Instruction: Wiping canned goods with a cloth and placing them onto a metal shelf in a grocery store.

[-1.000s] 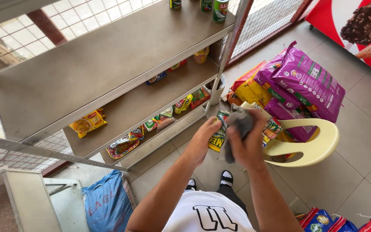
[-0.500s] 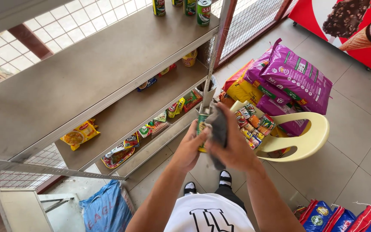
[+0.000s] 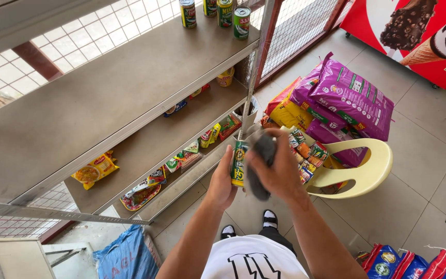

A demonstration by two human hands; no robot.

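Head view: the left hand (image 3: 222,182) grips a can (image 3: 239,163) upright by its side wall, in front of the shelf (image 3: 104,98). The right hand (image 3: 280,173) is closed on a grey cloth (image 3: 260,168) pressed to the can. The can looks rigid, fairly heavy and smooth; the side wall is the best hold. The cloth is soft and light.

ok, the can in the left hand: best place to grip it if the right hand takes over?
Probably the upper half of the can, from the right. It stands upright; the left hand wraps its lower left side, so the top and right wall show bare. The right hand holds a grey cloth against it there.
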